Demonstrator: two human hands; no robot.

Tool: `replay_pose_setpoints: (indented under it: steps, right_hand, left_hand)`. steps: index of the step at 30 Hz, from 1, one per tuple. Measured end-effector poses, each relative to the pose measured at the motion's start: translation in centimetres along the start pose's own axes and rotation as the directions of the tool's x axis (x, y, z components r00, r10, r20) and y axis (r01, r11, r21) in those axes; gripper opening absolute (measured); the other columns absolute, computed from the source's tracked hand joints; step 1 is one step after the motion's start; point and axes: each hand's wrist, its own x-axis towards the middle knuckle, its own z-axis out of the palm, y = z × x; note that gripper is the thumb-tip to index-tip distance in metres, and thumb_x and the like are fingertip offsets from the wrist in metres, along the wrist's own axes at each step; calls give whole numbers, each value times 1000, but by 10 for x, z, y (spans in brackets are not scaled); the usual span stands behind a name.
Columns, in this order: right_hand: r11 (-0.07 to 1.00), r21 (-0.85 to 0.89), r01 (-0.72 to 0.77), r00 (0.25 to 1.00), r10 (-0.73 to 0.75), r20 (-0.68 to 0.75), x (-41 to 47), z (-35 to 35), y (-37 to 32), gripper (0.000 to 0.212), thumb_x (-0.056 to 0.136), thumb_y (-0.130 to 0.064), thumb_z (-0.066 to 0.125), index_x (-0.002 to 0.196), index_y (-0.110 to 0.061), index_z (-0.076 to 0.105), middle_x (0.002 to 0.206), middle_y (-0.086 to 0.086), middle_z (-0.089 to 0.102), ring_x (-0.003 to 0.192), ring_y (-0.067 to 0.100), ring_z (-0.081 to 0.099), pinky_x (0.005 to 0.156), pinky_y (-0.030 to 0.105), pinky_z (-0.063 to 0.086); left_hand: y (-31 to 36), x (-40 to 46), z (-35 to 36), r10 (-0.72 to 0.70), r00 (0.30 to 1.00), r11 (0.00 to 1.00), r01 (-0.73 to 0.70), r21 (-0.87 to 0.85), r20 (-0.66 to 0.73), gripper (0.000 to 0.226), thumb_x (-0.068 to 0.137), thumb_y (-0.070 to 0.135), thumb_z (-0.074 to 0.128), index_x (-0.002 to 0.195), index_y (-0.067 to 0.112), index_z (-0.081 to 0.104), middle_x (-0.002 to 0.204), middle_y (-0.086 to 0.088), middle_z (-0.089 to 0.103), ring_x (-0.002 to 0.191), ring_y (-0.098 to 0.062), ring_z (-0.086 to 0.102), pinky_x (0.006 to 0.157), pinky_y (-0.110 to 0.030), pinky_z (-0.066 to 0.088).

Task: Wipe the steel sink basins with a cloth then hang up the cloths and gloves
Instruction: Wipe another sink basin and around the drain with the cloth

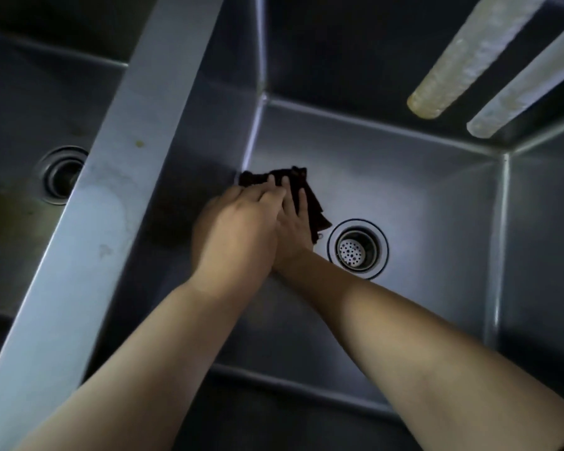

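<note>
Dim steel sink basin (420, 177), dark crumpled cloth (310, 203) on basin floor near left wall, right hand (293, 222) flat on it, fingers spread, left hand (238, 229) stacked over right, round perforated drain strainer (357, 249) just beside, steel divider (111, 177) left, second drain (62, 174) beyond

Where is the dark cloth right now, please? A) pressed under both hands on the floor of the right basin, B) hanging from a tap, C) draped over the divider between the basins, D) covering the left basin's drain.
A: both hands, left hand over right hand, press the dark cloth flat on the right basin floor, beside its drain strainer.
</note>
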Motion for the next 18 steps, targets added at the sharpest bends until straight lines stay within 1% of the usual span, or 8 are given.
replay_pose_setpoints:
  steps: [2, 5, 7, 8, 10, 13, 16, 18]
  right_hand:
    - [996, 23, 82, 996, -83, 21, -22, 4, -12, 78, 90, -53, 36, 149, -20, -3, 159, 12, 10, 146, 33, -3, 116, 54, 3]
    - [968, 33, 247, 964, -249, 88, -54, 12, -8, 78, 91, -58, 38, 152, -22, 6, 160, 10, 7, 146, 32, -6, 116, 54, -2]
    - [947, 1, 321, 944, -320, 83, -60, 11, 10, 75, 90, -56, 40, 152, -23, 11, 160, 8, 8, 147, 31, -2, 117, 51, -2]
    - [947, -20, 322, 945, -320, 75, -59, 9, 20, 76, 89, -56, 41, 152, -23, 13, 160, 8, 9, 147, 31, 0, 118, 50, -2]
    - [973, -31, 230, 972, -228, 54, -56, 2, 39, 78, 87, -56, 43, 152, -22, 15, 159, 10, 11, 147, 30, 3, 117, 47, -3]
    - [998, -35, 55, 998, -54, 33, -53, -6, 65, 78, 89, -55, 39, 152, -22, 7, 160, 11, 2, 147, 29, -4, 117, 45, -9]
    - [997, -73, 21, 998, -17, 53, -55, -8, 70, 75, 92, -55, 32, 152, -21, 2, 160, 12, -1, 146, 28, -8, 116, 45, -12]
    - [995, -98, -6, 998, 12, 65, -60, -6, 58, 75, 93, -55, 29, 152, -19, 0, 159, 15, -2, 146, 32, -9, 115, 48, -12]
  left_hand:
    - [1, -1, -3, 4, 1000, 1000, -4, -5, -28, 38, 76, 8, 64, 113, 10, 66, 103, -12, 69, 91, -33, 60, 79, -39, 49]
    - [0, -5, -11, 77, 995, 995, -73, 67, -56, 34, 70, 2, 71, 104, 5, 69, 88, -14, 69, 78, -34, 63, 65, -37, 51]
    - [-2, -9, -20, 118, 992, 987, -113, 115, -42, 30, 72, 1, 70, 102, 5, 68, 90, -13, 69, 80, -34, 63, 63, -38, 51]
    - [-4, -10, -25, 136, 990, 983, -131, 132, -30, 28, 73, 1, 69, 101, 5, 68, 93, -13, 68, 83, -36, 62, 64, -39, 51]
    - [-10, -14, -37, 176, 984, 969, -173, 174, 2, 27, 74, 2, 68, 101, 6, 68, 101, -13, 67, 89, -37, 60, 69, -43, 51]
    - [-22, -25, -56, 247, 969, 943, -246, 223, 26, 30, 70, 1, 69, 100, 8, 68, 107, -13, 66, 91, -38, 60, 72, -45, 51]
    - [-37, -37, -70, 326, 945, 916, -321, 242, 17, 36, 64, -4, 71, 98, 8, 67, 103, -13, 67, 88, -38, 61, 71, -46, 51]
    - [-46, -43, -72, 369, 930, 904, -359, 233, 4, 38, 63, -4, 72, 99, 8, 68, 102, -13, 68, 87, -38, 62, 75, -45, 51]
